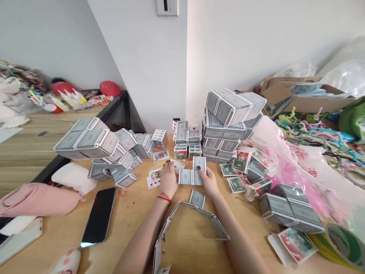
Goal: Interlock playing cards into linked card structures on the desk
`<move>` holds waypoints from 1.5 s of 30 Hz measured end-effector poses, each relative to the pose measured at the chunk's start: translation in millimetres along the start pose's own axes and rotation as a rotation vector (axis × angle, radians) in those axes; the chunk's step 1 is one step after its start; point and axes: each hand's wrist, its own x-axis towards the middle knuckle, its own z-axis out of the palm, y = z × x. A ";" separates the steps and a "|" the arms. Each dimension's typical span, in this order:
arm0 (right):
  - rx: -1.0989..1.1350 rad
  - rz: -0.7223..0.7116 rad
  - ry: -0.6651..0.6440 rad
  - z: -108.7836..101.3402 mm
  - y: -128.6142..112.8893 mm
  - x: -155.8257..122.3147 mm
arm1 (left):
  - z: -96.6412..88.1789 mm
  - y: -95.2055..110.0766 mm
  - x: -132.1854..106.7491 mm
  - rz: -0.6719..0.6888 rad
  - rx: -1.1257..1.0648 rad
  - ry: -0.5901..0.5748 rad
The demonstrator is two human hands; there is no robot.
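the right hand (210, 180) grips grey-backed playing cards (186, 176), joined edge to edge, its thumb on top; they lie between the hands. the left hand (169, 178) reaches over face-up playing cards (154, 182), fingers extended, though i cannot tell whether it pinches one. a bent strip of cards (219, 227) stands on the counter (128, 220) between the forearms; a smartphone (99, 215) lies left of the left hand.
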 end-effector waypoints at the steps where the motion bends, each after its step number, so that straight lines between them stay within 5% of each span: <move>1: -0.002 0.003 0.000 0.4 -0.5 -0.1 | 0.1 0.2 0.4 0.022 0.005 -0.016; 6: 0.013 -0.014 0.014 -1.1 2.3 1.8 | 2.1 -0.5 -0.2 0.022 -0.110 0.077; 13: 0.027 0.111 -0.083 -8.4 2.7 3.2 | -2.6 -9.3 -1.4 -0.298 -0.457 0.316; 19: 0.019 0.126 -0.268 -7.9 -10.4 -2.5 | -6.1 -20.2 7.1 -0.562 -1.006 0.275; 25: -0.055 0.099 -0.299 -2.1 -19.6 -4.9 | 0.3 -7.9 14.3 -0.617 -1.497 0.224; 45: -0.207 -0.044 -0.425 -0.9 -12.6 -4.5 | 0.8 -2.5 17.4 -0.579 -1.565 0.191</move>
